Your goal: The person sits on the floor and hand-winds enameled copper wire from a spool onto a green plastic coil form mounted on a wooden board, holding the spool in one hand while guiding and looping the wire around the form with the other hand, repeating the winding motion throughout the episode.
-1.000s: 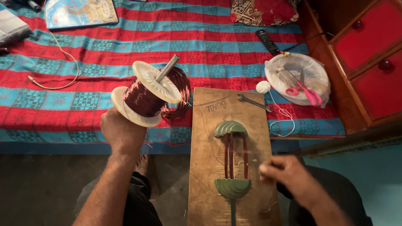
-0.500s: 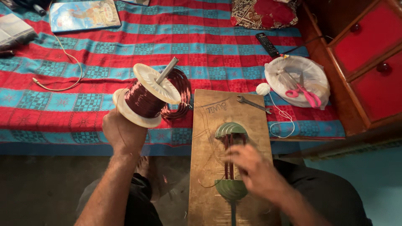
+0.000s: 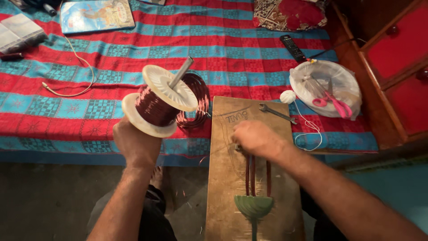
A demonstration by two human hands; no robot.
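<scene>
My left hand (image 3: 133, 143) holds up a white plastic spool (image 3: 158, 103) wound with reddish copper wire, a grey rod sticking out of its top. My right hand (image 3: 254, 139) rests fingers-down on a wooden board (image 3: 223, 178), covering the upper green former and pinching the thin copper wire there. Several strands of wire (image 3: 252, 175) run down the board to the lower green former (image 3: 254, 207). A loose coil of copper wire (image 3: 196, 100) lies behind the spool on the bed.
The board leans on a bed with a red and blue striped cover (image 3: 133, 53). A spanner (image 3: 276, 114), a white plate with pink scissors (image 3: 327, 91), a thread ball (image 3: 287, 96), a remote (image 3: 293, 48) and a book (image 3: 96, 15) lie there. A red cabinet (image 3: 397, 58) stands at right.
My right hand has moved up the board from its lower right edge to the upper former, carrying the wire. The spool hand has stayed nearly still.
</scene>
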